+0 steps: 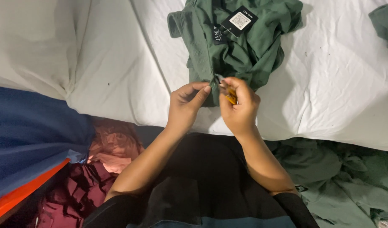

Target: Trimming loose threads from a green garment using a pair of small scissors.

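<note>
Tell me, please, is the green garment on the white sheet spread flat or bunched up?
Bunched up: the green garment lies crumpled in folds on the white sheet.

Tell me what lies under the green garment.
The green garment lies on a white sheet. Black tags rest on top. What the sheet covers cannot be seen.

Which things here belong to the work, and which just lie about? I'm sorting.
In hand: green garment, hang tag, small yellow tool, left hand, right hand.
Lying about: white sheet, green pile, maroon clothes, blue cloth.
</note>
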